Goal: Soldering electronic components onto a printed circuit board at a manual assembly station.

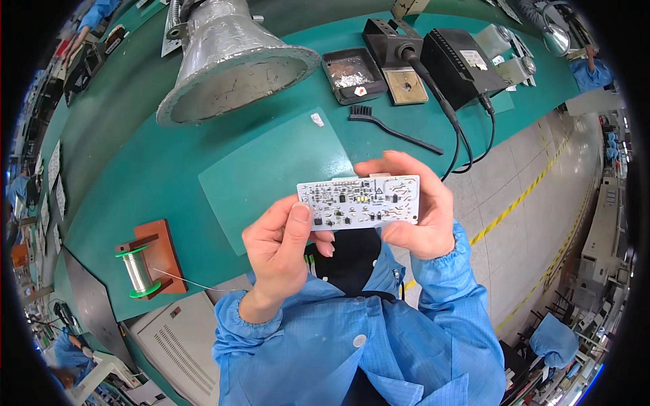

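A white circuit board point(359, 201) with small dark components and solder joints is held up in front of me, its long side running left to right. At its left end, my left hand point(281, 237) pinches it with the thumb on the face toward me. My right hand point(426, 210) grips the other end, thumb at the lower edge and fingers behind the board. Most of the fingers of both hands are hidden behind it. Beneath lies a green mat point(271, 169) on the bench.
A metal fume hood point(237, 74) hangs at the far left. Along the back are a black tray point(349, 84) of solder scraps, a soldering iron stand point(396, 44), a black power unit point(460, 68) and a black brush point(396, 130). A solder spool point(139, 271) stands at left.
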A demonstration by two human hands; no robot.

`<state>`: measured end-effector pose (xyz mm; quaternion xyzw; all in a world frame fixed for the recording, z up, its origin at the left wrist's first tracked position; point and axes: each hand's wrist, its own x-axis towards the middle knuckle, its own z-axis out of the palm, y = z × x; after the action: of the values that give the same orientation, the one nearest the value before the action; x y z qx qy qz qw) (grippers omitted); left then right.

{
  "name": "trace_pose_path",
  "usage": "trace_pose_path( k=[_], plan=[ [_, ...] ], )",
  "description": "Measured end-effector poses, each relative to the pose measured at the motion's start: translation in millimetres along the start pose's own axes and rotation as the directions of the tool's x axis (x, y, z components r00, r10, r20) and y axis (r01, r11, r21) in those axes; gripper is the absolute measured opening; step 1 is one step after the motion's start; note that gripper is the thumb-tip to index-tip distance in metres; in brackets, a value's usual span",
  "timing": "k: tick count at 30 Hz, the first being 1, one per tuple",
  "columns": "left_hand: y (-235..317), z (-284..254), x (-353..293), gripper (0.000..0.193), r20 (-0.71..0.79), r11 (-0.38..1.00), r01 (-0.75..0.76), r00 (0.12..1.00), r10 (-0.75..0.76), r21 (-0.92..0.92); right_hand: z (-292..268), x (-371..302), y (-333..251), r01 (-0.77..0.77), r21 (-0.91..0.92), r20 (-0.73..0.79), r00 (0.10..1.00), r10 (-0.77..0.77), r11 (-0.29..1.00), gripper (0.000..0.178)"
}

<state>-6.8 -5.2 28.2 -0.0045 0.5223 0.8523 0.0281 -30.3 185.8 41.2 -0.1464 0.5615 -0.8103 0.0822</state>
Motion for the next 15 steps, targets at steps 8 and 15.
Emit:
trace_pose_path(
  k=[8,15],
  plan=[
    [-5,10,-1,0.043,0.096,0.999,-0.026,0.995,0.028,-0.026,-25,-8,-5,0.412,-0.630,0.242,0.910,-0.338,0.658,0.057],
    [-14,15,7,0.054,0.235,0.986,-0.164,0.959,0.160,-0.004,-38,-10,-21,0.407,-0.571,0.265,0.914,-0.308,0.713,0.051]
  ],
)
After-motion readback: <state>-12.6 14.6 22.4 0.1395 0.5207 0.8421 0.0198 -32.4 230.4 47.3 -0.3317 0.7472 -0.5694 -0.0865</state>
